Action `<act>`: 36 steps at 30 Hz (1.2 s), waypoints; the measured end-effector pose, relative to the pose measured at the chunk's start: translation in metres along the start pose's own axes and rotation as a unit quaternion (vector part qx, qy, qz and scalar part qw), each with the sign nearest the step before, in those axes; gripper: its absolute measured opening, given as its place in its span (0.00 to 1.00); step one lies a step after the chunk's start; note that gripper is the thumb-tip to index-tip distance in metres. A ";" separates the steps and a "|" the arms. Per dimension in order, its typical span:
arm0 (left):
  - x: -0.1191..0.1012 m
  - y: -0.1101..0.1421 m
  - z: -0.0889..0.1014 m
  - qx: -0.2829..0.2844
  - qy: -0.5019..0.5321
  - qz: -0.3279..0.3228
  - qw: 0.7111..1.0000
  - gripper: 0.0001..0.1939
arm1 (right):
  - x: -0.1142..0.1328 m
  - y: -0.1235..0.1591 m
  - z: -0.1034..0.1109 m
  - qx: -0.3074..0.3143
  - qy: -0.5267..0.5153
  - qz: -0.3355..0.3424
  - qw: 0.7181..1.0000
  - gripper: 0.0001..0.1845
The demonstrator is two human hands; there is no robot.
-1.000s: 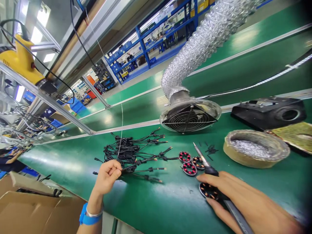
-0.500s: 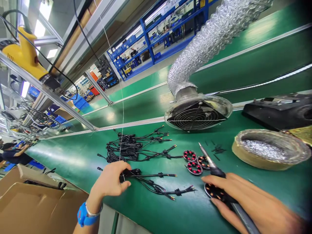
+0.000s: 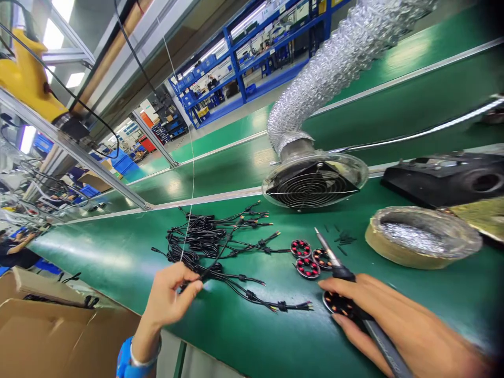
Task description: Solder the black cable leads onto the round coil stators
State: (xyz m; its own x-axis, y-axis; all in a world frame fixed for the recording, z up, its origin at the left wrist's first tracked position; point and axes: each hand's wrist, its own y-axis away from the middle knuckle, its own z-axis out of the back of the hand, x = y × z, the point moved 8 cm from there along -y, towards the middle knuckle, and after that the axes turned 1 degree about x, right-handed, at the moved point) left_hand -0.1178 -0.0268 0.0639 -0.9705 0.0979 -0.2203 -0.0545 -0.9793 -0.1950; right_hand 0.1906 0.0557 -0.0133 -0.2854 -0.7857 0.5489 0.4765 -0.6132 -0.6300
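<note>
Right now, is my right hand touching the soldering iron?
Touching. The head view shows the right hand wrapped around the soldering iron handle, its tip pointing away over the green table.

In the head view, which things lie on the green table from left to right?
left hand → bundle of black cables → small round red-and-black parts → soldering iron → round tray of metal shavings

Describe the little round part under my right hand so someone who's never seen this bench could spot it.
Start at the round wire-grilled fan on the green bench and come toward the near edge. Past three round coil parts lies a fourth coil part, alone, under the right hand holding the soldering iron.
</note>
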 end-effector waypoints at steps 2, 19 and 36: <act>-0.029 0.003 -0.018 0.073 0.032 -0.057 0.995 0.10 | 0.009 -0.005 0.000 0.039 0.011 0.027 0.999 0.15; -0.145 -0.045 -0.102 0.175 0.127 -0.128 0.968 0.04 | 0.018 -0.016 0.021 0.050 -0.002 0.006 0.999 0.20; -0.156 -0.071 -0.112 0.194 0.333 -0.046 0.921 0.17 | 0.029 -0.029 0.030 -0.104 -0.094 -0.019 0.990 0.12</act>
State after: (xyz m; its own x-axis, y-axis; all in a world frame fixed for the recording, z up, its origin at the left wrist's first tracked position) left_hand 0.0635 0.0472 0.0051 -0.6045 0.1433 -0.7836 -0.3346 -0.9384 0.0865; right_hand 0.1932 0.0534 0.0375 -0.1311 -0.7447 0.6544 0.2810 -0.6609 -0.6959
